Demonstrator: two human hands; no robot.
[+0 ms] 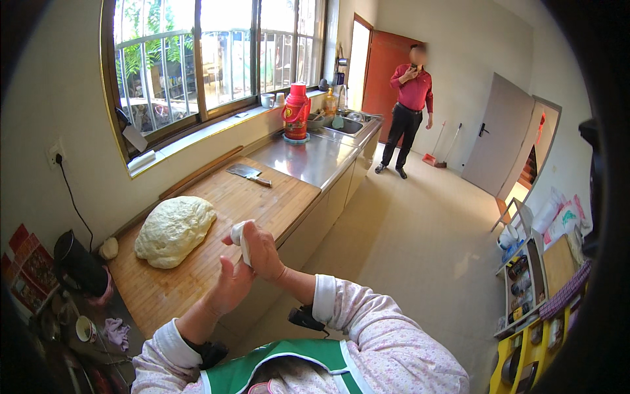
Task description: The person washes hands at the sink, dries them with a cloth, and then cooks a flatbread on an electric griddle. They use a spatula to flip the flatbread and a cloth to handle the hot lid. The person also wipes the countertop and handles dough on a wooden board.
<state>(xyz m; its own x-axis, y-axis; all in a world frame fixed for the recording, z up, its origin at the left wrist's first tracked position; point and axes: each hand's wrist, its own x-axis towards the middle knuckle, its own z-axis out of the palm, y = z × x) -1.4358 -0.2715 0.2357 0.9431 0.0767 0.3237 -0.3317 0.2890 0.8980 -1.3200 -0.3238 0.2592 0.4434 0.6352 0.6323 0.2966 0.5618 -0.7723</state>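
My left hand point(229, 288) and my right hand point(266, 252) meet above the front edge of a wooden board point(256, 209). Pressed between them is a small white piece of dough point(239, 235), partly hidden by the fingers. Farther left on the board rests a large, rounded mound of pale dough point(174, 231), apart from both hands. A cleaver point(248, 173) with a wooden handle lies flat near the board's far end.
A red thermos flask point(297, 113) stands on the steel counter point(305, 160), before the sink point(347, 125). At left are a black jug point(74, 256), a cup point(86, 329) and a purple cloth point(116, 333). A person point(411, 108) stands by the red door. Shelves point(521, 285) line the right.
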